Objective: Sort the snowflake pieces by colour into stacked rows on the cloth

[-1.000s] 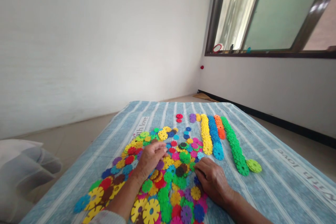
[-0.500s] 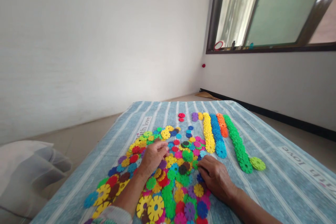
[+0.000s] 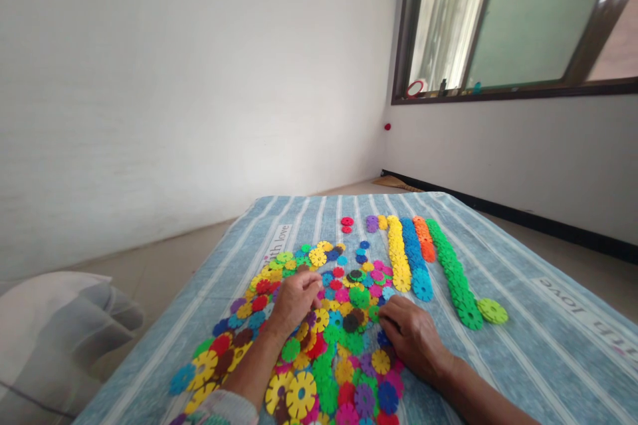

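A loose heap of coloured plastic snowflake discs (image 3: 319, 332) lies on a blue striped mattress (image 3: 523, 345). My left hand (image 3: 295, 297) rests on the heap with its fingers curled over discs near the middle. My right hand (image 3: 411, 335) lies palm down at the heap's right side, fingers bent onto the discs. What either hand holds is hidden. Beyond the heap run sorted rows: yellow (image 3: 397, 255), blue (image 3: 415, 259), orange (image 3: 423, 238) and green (image 3: 451, 272). A lime disc (image 3: 492, 311) lies beside the green row's near end.
Two red discs (image 3: 347, 224) and a purple one (image 3: 371, 222) sit apart at the far end. A white pillow (image 3: 54, 332) lies at the left. Bare floor, white walls and a dark-framed window (image 3: 503, 20) surround the mattress.
The view has shifted slightly, so everything sits a little further right and lower. Both hands stay on the heap in nearly the same spots.
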Motion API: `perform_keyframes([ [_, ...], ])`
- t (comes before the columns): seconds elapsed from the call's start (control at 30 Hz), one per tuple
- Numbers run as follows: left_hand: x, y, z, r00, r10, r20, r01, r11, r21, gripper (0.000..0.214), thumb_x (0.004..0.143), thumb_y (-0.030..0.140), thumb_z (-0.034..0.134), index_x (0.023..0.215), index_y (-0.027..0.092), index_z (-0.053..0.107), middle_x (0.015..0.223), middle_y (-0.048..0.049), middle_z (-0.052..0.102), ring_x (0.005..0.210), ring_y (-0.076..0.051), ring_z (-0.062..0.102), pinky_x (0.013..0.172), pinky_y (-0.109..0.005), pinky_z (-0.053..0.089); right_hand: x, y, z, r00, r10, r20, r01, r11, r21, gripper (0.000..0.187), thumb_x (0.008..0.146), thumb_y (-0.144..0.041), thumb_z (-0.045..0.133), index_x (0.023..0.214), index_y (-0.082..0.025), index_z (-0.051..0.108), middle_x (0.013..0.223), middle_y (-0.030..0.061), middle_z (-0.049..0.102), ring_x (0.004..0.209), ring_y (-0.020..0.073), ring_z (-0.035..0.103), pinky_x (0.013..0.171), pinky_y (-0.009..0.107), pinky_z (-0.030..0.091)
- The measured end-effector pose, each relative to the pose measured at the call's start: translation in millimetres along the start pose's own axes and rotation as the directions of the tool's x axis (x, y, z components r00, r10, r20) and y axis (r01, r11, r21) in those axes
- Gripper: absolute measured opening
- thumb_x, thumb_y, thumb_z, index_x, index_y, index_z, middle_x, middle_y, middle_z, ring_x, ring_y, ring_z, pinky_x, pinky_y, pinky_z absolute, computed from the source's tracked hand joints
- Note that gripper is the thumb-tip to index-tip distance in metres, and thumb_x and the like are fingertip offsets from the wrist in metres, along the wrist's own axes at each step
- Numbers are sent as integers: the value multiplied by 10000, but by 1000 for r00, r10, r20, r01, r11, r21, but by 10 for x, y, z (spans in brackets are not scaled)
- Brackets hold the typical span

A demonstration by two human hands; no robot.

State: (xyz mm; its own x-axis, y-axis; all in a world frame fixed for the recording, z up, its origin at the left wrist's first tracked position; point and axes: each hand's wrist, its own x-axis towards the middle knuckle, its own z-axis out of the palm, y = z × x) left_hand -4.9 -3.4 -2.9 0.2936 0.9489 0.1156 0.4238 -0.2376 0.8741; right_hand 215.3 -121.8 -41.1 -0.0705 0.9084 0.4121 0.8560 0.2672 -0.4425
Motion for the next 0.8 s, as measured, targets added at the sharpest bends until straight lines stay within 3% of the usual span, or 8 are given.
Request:
perform_keyframes([
  [0.8,-1,-29,0,999,39,26,-40,998,41,243,742,371,498,709,175,638,537,16,636,401,-141,571,455,-227,398,9,-14,-8,1000,3,-9,-3,999,37,195,897,-170,463,770,-211,605,763,8,574,746,149,555,669,248,377],
])
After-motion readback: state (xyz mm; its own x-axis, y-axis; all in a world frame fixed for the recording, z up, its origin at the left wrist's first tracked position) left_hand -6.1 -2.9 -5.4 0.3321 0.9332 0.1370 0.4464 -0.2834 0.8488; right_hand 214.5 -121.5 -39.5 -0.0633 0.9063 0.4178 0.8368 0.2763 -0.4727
